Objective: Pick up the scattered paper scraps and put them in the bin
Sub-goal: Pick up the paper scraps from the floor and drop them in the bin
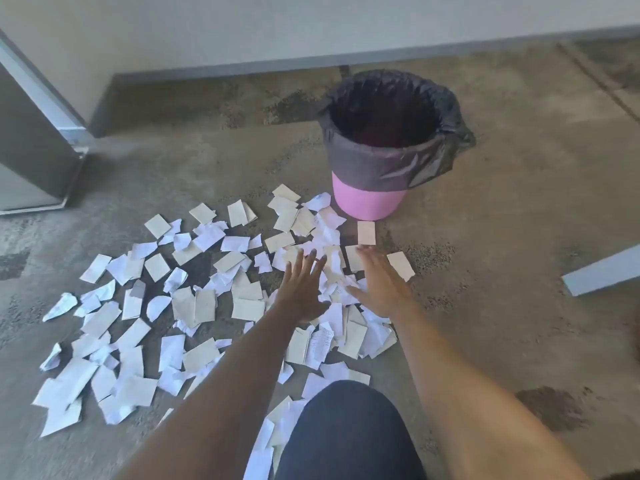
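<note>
Both arms stretched forward, left hand (302, 289) and right hand (381, 282) palms-down, fingers straight and spread over paper scraps (194, 306) littering the floor (502, 237) before the pink bin (369, 199).

You see white and cream paper scraps (194, 306) on a mottled grey-brown floor (519, 237). Your bin (369, 202) is pink, lined with a black bag (391, 157). Your knee (346, 431) wears dark navy.

Floor (519, 220): mottled grey-brown, with dark patches. Wall (242, 26): pale, with a grey skirting (225, 69) along its base. Door (31, 133): metal-framed, at left. Grey board (602, 271): at right.
</note>
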`<action>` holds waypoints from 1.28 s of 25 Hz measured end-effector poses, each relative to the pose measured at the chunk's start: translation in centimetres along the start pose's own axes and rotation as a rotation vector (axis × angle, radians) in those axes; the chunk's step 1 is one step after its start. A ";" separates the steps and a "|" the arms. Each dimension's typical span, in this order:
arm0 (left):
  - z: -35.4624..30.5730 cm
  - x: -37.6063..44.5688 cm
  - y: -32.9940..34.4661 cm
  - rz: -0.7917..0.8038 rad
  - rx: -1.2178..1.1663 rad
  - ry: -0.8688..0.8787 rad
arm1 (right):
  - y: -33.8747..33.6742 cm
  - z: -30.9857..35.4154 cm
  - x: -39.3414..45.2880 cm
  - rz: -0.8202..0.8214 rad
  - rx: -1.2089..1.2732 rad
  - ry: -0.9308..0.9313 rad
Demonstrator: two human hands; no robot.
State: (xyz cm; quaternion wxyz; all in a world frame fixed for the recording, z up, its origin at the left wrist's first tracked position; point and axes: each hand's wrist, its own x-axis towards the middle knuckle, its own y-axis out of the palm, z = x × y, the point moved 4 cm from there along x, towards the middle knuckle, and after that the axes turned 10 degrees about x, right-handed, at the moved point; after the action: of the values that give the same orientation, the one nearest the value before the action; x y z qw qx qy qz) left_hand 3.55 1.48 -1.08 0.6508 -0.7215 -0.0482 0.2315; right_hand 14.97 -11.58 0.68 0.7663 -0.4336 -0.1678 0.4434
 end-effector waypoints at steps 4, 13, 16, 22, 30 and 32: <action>0.2 1.3 5.2 0.253 -0.012 0.073 | 4.2 -3.3 -0.4 0.117 0.075 0.147; 0.4 1.0 9.3 0.401 0.069 0.051 | 10.1 -3.8 -0.7 0.219 0.150 0.317; 0.1 0.8 10.1 0.369 0.152 0.027 | 11.6 -3.5 0.1 0.234 0.139 0.328; 0.0 1.6 8.9 0.290 0.096 -0.002 | 13.0 -2.3 1.5 0.058 0.104 0.271; 2.3 1.0 9.2 0.232 -0.241 -0.360 | 13.1 -1.9 1.6 -0.079 0.414 0.393; 2.4 0.9 9.2 0.245 -0.277 -0.375 | 13.1 -1.8 1.5 -0.066 0.429 0.364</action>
State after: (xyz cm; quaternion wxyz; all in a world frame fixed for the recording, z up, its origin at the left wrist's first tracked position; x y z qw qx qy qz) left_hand 1.23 2.63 -10.32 0.4927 -0.7486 -0.1117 0.4294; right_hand 9.95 -8.28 -11.24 0.8721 -0.3283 0.0562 0.3583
